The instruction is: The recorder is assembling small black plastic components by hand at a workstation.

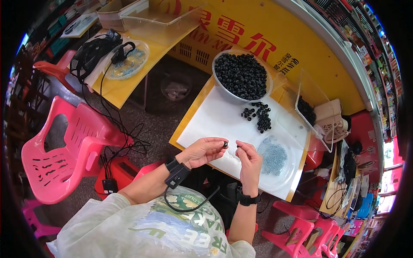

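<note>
My left hand (203, 152) holds a round black bead (225, 145) between thumb and fingertips, above the near part of a white work surface (202, 124). Just to its right, my right hand (250, 160) is closed in a pinch; whatever sits at its fingertips is too small to name. The two hands are a short gap apart. Beyond them lies a loose heap of black beads (263, 121). A clear bowl (224, 89) full of similar beads stands at the back. Beside my right hand, a clear round tray (282, 184) holds many tiny light-blue pieces (274, 155).
A clear plastic box (297, 107) with black pieces stands tilted at the right, near a beige bag (329, 114). To the left are a pink chair (64, 146) and hanging black cables (115, 142). Another yellow table (124, 88) bears a headset-like black item. A yellow panel (318, 56) rises behind.
</note>
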Action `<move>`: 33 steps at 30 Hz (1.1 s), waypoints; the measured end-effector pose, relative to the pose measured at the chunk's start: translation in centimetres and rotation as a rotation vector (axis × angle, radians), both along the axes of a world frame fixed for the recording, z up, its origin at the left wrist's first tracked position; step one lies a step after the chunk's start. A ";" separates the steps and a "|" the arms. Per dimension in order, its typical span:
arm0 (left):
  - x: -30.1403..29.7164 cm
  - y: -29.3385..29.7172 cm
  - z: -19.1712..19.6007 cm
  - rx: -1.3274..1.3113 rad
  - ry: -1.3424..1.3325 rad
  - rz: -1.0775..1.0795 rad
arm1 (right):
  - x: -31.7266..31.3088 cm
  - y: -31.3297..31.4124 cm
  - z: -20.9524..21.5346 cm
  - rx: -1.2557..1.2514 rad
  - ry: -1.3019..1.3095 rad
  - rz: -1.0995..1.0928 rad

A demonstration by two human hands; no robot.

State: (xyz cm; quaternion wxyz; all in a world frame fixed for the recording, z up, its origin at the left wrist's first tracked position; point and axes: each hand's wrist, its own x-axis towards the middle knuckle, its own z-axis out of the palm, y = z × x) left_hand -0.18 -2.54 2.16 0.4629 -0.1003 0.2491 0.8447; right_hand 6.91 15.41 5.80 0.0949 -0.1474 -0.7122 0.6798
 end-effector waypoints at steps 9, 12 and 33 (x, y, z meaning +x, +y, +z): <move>0.1 0.4 0.7 -0.051 0.097 -0.064 | 1.4 -2.3 1.6 -0.152 0.007 -0.079; 0.1 0.5 0.6 -0.066 0.156 -0.071 | 1.5 -2.9 2.1 0.060 -0.003 -0.109; -0.5 0.1 0.2 0.004 0.212 -0.152 | 1.5 -2.9 2.0 0.331 0.055 -0.069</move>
